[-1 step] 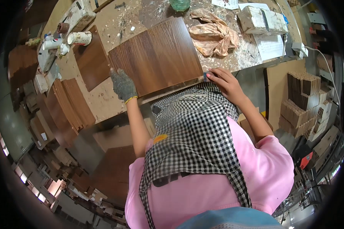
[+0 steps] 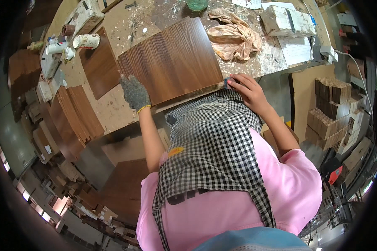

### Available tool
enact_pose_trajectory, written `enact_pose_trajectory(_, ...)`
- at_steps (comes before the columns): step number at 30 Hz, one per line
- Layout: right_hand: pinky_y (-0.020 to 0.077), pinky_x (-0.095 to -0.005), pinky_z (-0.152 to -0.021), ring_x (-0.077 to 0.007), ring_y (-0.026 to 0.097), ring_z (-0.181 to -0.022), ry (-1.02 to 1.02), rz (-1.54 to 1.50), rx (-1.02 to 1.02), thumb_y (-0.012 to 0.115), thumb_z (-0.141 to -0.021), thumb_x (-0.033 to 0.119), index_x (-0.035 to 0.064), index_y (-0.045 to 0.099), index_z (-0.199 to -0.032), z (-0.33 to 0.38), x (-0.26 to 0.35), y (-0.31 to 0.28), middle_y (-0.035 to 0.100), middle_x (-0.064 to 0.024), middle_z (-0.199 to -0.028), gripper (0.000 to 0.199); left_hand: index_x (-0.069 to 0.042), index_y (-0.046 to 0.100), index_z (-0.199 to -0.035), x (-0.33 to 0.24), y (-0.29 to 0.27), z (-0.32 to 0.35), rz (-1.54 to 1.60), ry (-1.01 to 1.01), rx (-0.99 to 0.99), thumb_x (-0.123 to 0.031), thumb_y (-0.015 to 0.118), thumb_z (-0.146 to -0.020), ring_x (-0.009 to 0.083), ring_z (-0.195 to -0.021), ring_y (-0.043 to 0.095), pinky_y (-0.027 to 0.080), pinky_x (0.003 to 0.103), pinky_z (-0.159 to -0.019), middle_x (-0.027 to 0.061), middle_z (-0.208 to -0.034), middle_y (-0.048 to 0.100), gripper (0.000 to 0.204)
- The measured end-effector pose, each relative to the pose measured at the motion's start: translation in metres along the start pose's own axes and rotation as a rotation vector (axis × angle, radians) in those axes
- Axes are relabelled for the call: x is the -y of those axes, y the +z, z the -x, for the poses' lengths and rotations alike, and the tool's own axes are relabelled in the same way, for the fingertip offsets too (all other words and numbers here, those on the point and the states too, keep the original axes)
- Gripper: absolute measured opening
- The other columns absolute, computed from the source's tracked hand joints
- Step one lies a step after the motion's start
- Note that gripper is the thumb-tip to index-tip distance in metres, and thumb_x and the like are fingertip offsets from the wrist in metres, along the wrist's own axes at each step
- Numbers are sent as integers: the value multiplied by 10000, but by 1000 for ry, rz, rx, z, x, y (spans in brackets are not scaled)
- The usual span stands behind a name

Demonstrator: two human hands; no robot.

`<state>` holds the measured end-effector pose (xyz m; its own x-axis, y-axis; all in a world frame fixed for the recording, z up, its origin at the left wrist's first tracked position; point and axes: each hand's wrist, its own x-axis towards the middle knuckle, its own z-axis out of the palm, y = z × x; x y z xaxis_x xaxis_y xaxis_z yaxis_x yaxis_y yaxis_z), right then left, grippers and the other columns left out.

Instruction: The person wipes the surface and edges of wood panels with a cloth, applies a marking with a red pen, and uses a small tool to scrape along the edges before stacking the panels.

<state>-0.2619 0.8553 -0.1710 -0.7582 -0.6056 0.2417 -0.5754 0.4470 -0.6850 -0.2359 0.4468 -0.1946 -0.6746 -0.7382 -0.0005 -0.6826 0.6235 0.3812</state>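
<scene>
A panel [image 2: 171, 60] lay on the table [image 2: 113, 111]; a smaller board [image 2: 99, 65] sat just left of it — a crumpled cloth [image 2: 234, 35] to its right. Stacked boards [image 2: 77, 115] stood off the table's left end — below its edge.

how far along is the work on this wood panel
Done: stacked brown panels sit at the bench's left. In hand: the gloved left hand steadies the large panel while the right hand presses a small block to its near corner. How much remains isn't visible.

Dark brown wood-grain panel [image 2: 171, 60] lies flat at the workbench [image 2: 113, 108] edge
</scene>
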Motion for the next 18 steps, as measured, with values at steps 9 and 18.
enact_pose_trajectory(9, 537, -403, -873, -306, 644, -1008, -91, 59, -87, 755, -787, 31, 53, 678, -1190, -1, 18, 27, 655, -116, -1174, 412, 56, 431, -1447, 26, 25, 4, -173, 277, -202, -267, 488, -1047, 407, -1390, 410, 310, 464, -1177, 282, -1494, 435, 517)
enact_pose_trajectory(18, 532, -392, -868, -290, 641, -1022, -46, 137, -137, 778, -770, 52, 82, 680, -1213, -19, 22, 32, 656, -100, -1183, 454, -57, 404, -1499, 17, -1, 11, 284, 260, 0, -161, 574, -979, 393, -1434, 364, 290, 448, -1188, 208, -1538, 415, 557)
